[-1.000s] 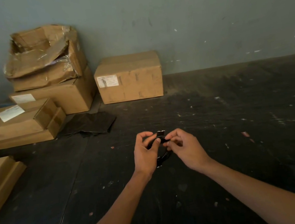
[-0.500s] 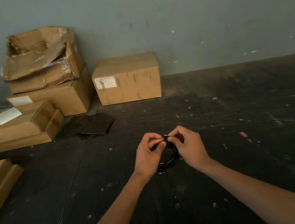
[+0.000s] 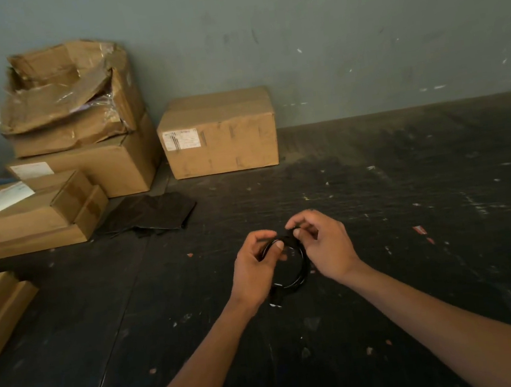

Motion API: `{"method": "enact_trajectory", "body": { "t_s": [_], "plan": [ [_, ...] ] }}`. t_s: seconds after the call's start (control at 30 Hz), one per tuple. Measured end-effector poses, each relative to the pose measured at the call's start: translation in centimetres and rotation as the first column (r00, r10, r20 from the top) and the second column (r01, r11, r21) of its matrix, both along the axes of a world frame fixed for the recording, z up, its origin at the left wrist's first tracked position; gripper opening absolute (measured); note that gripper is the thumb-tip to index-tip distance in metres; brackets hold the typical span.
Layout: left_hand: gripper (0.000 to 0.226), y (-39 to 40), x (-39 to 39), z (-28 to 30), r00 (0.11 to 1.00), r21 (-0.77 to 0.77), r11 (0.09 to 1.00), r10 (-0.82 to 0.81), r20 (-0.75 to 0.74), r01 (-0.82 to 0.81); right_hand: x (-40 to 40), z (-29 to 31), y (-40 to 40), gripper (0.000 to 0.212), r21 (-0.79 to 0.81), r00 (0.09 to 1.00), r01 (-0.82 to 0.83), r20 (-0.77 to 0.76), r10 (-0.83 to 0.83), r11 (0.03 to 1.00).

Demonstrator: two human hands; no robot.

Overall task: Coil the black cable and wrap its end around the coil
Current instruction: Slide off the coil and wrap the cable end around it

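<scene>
Head view: the thin black cable (image 3: 292, 272), already a small round coil, hangs between both hands above the dark bench (image 3: 408, 207). Left hand (image 3: 254, 269) pinches the coil's left side; right hand (image 3: 324, 246) fingers (image 3: 297, 234) nip its top, nearest the end to wrap.

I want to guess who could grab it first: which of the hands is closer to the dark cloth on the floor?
Left. The left hand is nearer the cloth, which lies up and left of it; the right hand is farther right.
</scene>
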State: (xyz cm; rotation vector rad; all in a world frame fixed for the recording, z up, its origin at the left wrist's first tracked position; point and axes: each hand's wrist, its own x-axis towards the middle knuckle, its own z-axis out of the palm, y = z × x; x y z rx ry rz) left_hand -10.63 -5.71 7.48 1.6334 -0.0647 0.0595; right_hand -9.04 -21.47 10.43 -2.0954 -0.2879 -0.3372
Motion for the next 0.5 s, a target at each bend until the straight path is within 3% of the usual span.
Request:
{"method": "enact_trajectory", "body": {
  "t_s": [0.1, 0.3, 0.5],
  "plan": [
    [0.023, 1.0, 0.0, -0.8, 0.998, 0.009, 1.000, -0.029, -0.063, 0.029, 0.7, 0.0, -0.5, 0.029, 0.094, 0.993, 0.031, -0.114, -0.020, 0.995],
    [0.037, 2.2, 0.4, -1.8, 0.959, -0.159, 0.987, -0.050, -0.278, 0.006, 1.8, -1.2, -1.3, 0.043, 0.387, 0.894, 0.150, -0.445, 0.042, 0.910],
    [0.033, 2.4, 2.4, -3.0, 0.943, -0.055, 0.998, -0.038, -0.332, 0.021, 2.5, -3.9, -2.5, 0.036, 0.298, 0.811, 0.169, -0.584, 0.040, 0.939]
  ]
}}
